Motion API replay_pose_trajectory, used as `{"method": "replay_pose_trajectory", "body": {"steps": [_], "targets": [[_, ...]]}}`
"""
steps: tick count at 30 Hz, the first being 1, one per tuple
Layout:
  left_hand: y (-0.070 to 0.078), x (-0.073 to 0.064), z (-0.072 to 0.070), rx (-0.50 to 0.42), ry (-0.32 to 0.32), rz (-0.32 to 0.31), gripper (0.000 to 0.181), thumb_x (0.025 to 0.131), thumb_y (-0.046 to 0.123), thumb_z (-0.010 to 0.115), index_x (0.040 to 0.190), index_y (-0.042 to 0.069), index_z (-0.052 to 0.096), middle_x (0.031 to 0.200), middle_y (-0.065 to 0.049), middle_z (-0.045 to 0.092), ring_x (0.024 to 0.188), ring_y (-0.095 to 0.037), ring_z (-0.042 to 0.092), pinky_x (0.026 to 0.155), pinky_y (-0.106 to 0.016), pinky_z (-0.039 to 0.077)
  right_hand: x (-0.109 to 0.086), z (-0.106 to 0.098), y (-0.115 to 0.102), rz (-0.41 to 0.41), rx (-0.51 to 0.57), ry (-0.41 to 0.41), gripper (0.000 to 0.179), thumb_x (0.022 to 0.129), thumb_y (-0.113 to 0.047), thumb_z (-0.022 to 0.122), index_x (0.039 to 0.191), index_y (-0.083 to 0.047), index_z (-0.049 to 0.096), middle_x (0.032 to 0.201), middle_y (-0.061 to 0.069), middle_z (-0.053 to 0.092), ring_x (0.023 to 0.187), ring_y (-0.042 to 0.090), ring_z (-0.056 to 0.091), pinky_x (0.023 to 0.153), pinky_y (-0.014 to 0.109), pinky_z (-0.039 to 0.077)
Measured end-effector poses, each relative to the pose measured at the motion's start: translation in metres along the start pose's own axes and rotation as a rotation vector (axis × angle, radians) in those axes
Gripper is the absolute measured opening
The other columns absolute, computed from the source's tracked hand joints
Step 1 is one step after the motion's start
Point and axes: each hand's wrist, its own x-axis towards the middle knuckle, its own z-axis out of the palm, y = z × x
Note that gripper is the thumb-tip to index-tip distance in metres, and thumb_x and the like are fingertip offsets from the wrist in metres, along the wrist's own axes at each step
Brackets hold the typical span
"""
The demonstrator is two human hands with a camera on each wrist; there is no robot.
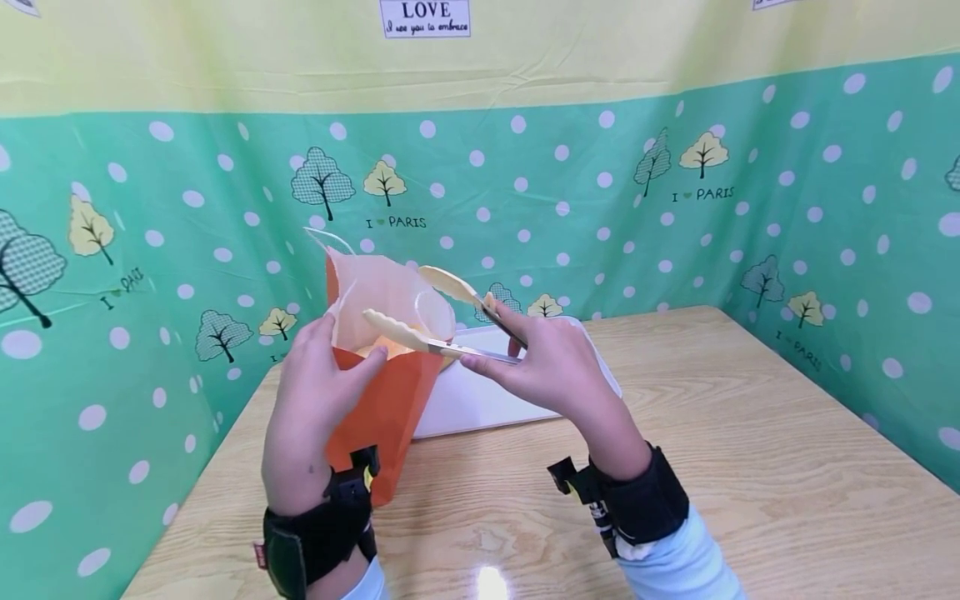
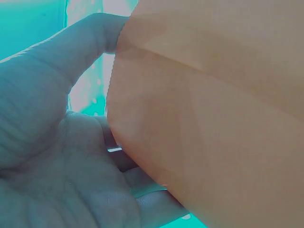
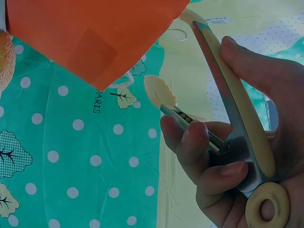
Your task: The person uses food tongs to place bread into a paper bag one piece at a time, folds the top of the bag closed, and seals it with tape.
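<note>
An orange paper bag (image 1: 386, 408) with a pale inside and thin white handles stands upright on the table, its mouth spread. Something orange-yellow, perhaps bread (image 1: 396, 345), shows inside it. My left hand (image 1: 315, 400) holds the bag's left rim, thumb on the near edge; in the left wrist view the paper (image 2: 204, 109) lies between thumb and fingers (image 2: 118, 175). Cream-tipped metal tongs (image 1: 405, 331) are gripped in my right hand (image 1: 558, 367). Their tips stand apart at the bag's mouth, with nothing between them. The right wrist view shows the tongs' ring end (image 3: 268, 205) by the palm.
Behind the bag lies a white tray (image 1: 480, 400) on the wooden table (image 1: 750, 433). A sugar-dusted piece of bread (image 3: 5, 61) peeks in at the right wrist view's left edge. A green and yellow patterned curtain (image 1: 525, 208) encloses the table's back and sides.
</note>
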Motion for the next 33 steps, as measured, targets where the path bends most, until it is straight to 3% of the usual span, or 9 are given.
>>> {"method": "replay_pose_trajectory", "body": {"steps": [19, 27, 33], "targets": [[-0.011, 0.0, -0.005, -0.024, 0.008, -0.059, 0.074, 0.092, 0.041, 0.048, 0.15, 0.008, 0.015, 0.15, -0.028, 0.02, 0.121, -0.046, 0.034, 0.091, -0.067, 0.045, 0.004, -0.005, 0.005, 0.005, 0.063, 0.021, 0.076, 0.077, -0.064, 0.057, 0.141, -0.024, 0.042, 0.07, -0.003, 0.058, 0.048, 0.017, 0.041, 0.041, 0.029, 0.031], [-0.014, 0.0, -0.011, 0.009, -0.003, -0.109, 0.076, 0.093, 0.04, 0.044, 0.149, 0.001, 0.009, 0.152, -0.03, 0.015, 0.127, -0.048, 0.027, 0.095, -0.068, 0.042, 0.008, -0.012, 0.018, 0.132, 0.153, 0.079, 0.081, 0.076, -0.067, 0.056, 0.141, -0.022, 0.04, 0.075, 0.001, 0.061, 0.053, 0.02, 0.044, 0.045, 0.031, 0.034], [-0.02, 0.0, -0.018, 0.015, -0.007, -0.129, 0.076, 0.093, 0.039, 0.042, 0.148, -0.001, 0.007, 0.153, -0.032, 0.012, 0.131, -0.05, 0.022, 0.098, -0.069, 0.037, 0.013, -0.007, 0.036, 0.26, 0.126, 0.075, 0.083, 0.076, -0.068, 0.055, 0.141, -0.018, 0.041, 0.074, 0.006, 0.06, 0.058, 0.023, 0.046, 0.048, 0.032, 0.035]]}}
